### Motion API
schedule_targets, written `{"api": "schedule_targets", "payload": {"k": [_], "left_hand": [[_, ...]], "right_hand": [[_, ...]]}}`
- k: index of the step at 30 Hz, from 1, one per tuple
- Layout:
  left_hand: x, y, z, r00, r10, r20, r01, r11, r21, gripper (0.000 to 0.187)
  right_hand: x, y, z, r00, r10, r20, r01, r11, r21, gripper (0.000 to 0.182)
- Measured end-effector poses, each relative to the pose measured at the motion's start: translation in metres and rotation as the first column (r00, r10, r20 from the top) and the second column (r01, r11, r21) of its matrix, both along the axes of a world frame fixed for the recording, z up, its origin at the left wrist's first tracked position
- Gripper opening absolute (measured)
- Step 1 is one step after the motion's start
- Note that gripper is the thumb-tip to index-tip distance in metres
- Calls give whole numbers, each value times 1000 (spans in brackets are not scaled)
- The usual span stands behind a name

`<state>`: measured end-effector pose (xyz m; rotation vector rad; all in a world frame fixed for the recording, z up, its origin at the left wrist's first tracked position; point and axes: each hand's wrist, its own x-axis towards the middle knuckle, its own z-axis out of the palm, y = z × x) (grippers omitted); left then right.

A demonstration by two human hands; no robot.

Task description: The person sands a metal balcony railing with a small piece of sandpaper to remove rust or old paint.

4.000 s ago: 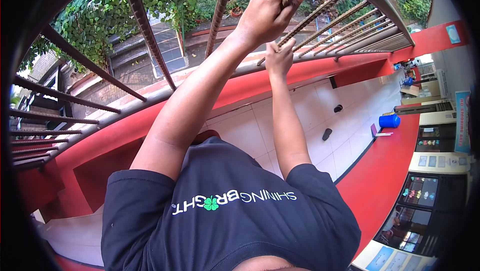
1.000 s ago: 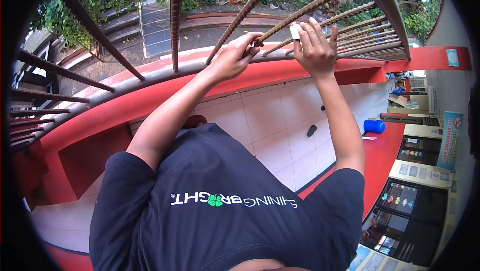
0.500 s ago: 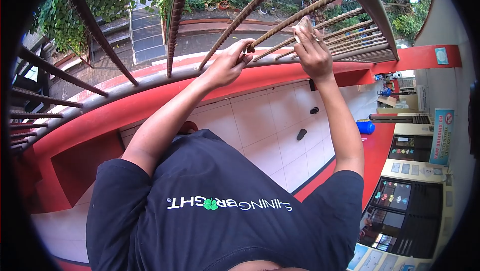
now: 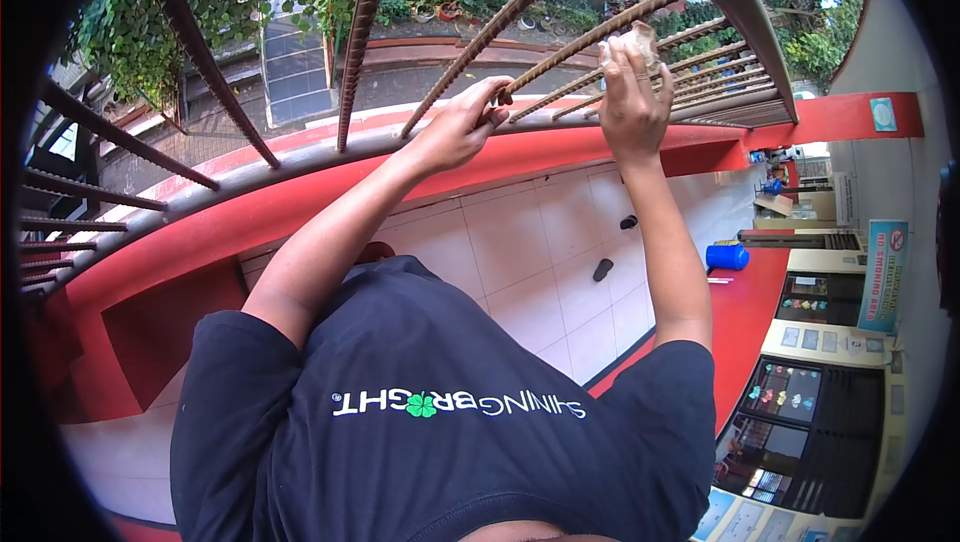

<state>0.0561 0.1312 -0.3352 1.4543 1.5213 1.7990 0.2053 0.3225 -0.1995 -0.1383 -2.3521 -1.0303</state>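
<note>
My left hand [image 4: 462, 130] is closed around the lower end of a ribbed metal bar [image 4: 575, 45], just above the railing's bottom rail. To the right, my right hand [image 4: 634, 107] is raised against the bars with its fingers bent over a pale, crumpled cloth [image 4: 640, 40]. Part of the cloth shows above the fingertips; the rest is hidden behind them. Whether the cloth touches a bar is hard to make out.
A thick top rail [image 4: 735, 17] curves overhead on the right. Below the bars runs a red ledge [image 4: 330, 182]. Dark slippers [image 4: 603, 269] lie on the tiled floor [image 4: 510, 252]. A blue container [image 4: 727, 257] stands at the right. Plants [image 4: 240, 2] grow beyond the railing.
My right hand has shifted slightly to the right and turned, and the cloth has moved with it, showing more above the fingers. My left hand keeps its place on the bar.
</note>
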Motion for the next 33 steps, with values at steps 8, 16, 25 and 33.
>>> {"api": "schedule_targets", "payload": {"k": [8, 16, 25, 33], "left_hand": [[-2, 4, -6, 1000, 0, 26, -1, 1000, 31, 38], [-3, 10, -18, 998, 51, -41, -48, 996, 75, 38], [-5, 4, -9, 994, 41, -103, -40, 999, 12, 43], [0, 7, -14, 1000, 8, -17, -7, 999, 36, 42]], "right_hand": [[-3, -24, -42, 987, -116, 108, 115, 993, 15, 35], [-2, -30, -148, 887, -207, 413, 255, 965, -64, 37], [1, -39, -180, 918, -275, 286, 300, 953, -45, 42], [2, -14, -150, 969, -99, 226, 98, 995, 16, 37]]}}
